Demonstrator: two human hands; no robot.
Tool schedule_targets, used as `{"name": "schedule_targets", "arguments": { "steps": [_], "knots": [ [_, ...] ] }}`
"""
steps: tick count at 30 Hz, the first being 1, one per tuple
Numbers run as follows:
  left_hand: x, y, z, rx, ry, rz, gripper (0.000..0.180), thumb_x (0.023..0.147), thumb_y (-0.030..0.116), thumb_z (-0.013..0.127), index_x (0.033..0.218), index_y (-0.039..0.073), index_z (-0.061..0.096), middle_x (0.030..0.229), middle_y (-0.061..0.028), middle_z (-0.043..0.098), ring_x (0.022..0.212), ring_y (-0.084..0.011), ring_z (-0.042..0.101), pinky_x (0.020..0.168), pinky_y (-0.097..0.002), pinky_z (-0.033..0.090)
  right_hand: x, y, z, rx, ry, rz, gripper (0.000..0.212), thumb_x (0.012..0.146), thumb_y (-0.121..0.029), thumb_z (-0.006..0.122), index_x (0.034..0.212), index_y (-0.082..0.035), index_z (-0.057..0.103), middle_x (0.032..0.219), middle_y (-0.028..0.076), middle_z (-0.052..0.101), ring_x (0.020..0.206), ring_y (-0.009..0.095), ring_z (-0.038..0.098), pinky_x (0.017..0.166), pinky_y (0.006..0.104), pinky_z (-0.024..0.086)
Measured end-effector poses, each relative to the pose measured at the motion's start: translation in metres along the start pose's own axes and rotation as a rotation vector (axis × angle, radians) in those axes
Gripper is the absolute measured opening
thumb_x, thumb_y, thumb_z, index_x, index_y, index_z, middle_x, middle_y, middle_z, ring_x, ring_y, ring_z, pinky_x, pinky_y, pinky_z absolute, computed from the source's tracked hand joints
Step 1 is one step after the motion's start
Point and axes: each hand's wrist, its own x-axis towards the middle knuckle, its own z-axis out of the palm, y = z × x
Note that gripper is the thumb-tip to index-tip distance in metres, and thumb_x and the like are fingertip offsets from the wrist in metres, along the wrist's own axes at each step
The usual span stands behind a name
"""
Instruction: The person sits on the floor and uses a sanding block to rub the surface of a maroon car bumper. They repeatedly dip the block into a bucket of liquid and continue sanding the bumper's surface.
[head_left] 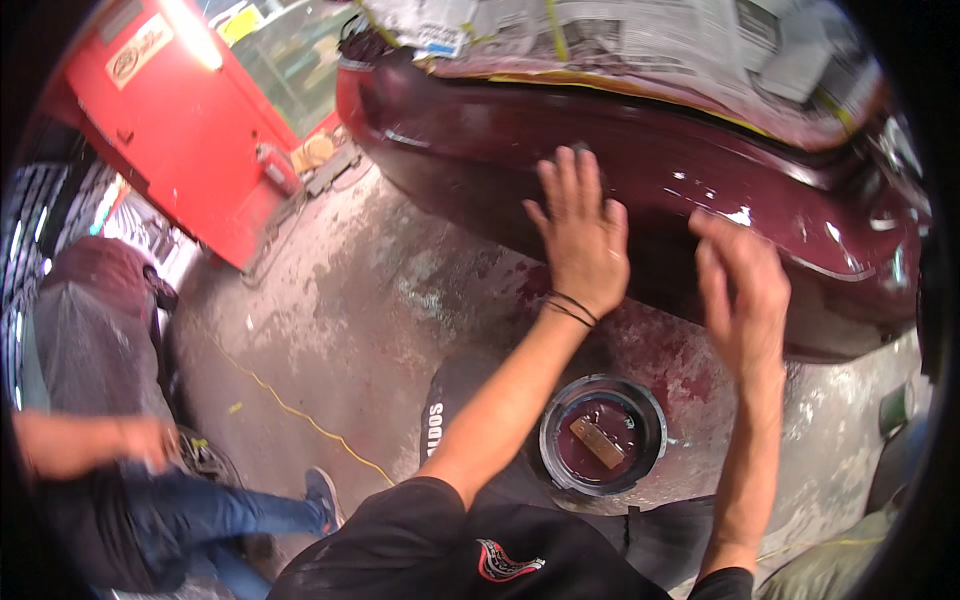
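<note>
My left hand [585,240] lies on the wet, dark maroon car bumper [460,150], fingers stretched out and thumb apart. A thin dark band circles that wrist. To its right, my right hand [748,290] is raised close to the bumper's front, slightly blurred. Its fingers are bent, with a gap between thumb and forefinger and nothing visible in it. Whether it touches the surface I cannot tell. Below, between my forearms, a round black tub [655,468] holds reddish liquid with a brownish rectangular block [597,442] in it.
Newspaper [660,40] and yellow tape cover the area above the bumper. At the left, another person's jeans-clad leg [230,508] and blurred hand [148,440] show. A yellow cord [300,412] crosses the stained floor. A red panel [170,120] and a covered shape [95,330] stand farther left.
</note>
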Motion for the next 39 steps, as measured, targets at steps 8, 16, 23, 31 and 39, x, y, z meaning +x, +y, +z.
{"name": "schedule_targets", "arguments": {
  "steps": [8, 16, 23, 31, 39],
  "knots": [
    [0.094, -0.087, -0.049, -0.232, 0.018, -0.636, 0.076, 0.121, 0.054, 0.027, 0.181, 0.008, 0.019, 0.189, -0.0215, 0.007, 0.174, -0.0466, 0.001, 0.13, -0.0806, 0.007, 0.061, 0.056, 0.056, -0.337, -0.257, -0.017, 0.031, 0.113, -0.026, 0.066, 0.134, -0.005, 0.075, 0.126, 0.016, 0.076, 0.118, 0.04, 0.069, 0.106, 0.0487, 0.052],
    [0.081, -0.148, -0.03, -0.271, 0.065, -0.461, 0.081, 0.12, 0.059, 0.024, 0.183, 0.012, 0.008, 0.191, -0.0171, 0.001, 0.175, -0.0417, -0.001, 0.128, -0.084, 0.005, 0.053, 0.059, 0.052, -0.4, -0.319, 0.07, 0.035, 0.115, -0.025, 0.063, 0.141, -0.004, 0.073, 0.138, 0.015, 0.075, 0.133, 0.038, 0.067, 0.116, 0.0473, 0.049],
    [0.132, -0.329, -0.041, -0.69, 0.324, -0.582, 0.085, 0.12, 0.065, 0.02, 0.182, 0.007, 0.012, 0.191, -0.0172, 0.004, 0.176, -0.0345, 0.004, 0.136, -0.0681, 0.005, 0.055, 0.057, 0.056, -0.535, -0.367, 0.104, 0.037, 0.116, -0.024, 0.061, 0.146, -0.006, 0.071, 0.143, 0.019, 0.071, 0.138, 0.039, 0.064, 0.12, 0.0482, 0.046],
    [0.023, -0.253, 0.024, -0.617, 0.249, -0.588, 0.089, 0.117, 0.071, 0.017, 0.183, 0.013, 0.0, 0.191, -0.0146, -0.012, 0.176, -0.0348, -0.01, 0.132, -0.0747, -0.007, 0.054, 0.061, 0.052, -0.617, -0.434, 0.08, 0.04, 0.119, -0.022, 0.051, 0.149, -0.003, 0.069, 0.148, 0.018, 0.07, 0.141, 0.038, 0.063, 0.122, 0.0481, 0.046],
    [0.127, -0.461, 0.017, -1.009, 0.494, -0.672, 0.087, 0.121, 0.064, 0.025, 0.181, 0.003, 0.01, 0.19, -0.0172, 0.012, 0.175, -0.0323, 0.011, 0.141, -0.042, 0.011, 0.054, 0.062, 0.048, -0.684, -0.479, 0.078, 0.04, 0.119, -0.018, 0.048, 0.149, -0.001, 0.068, 0.149, 0.018, 0.07, 0.141, 0.037, 0.064, 0.122, 0.047, 0.046]
  ]
}}
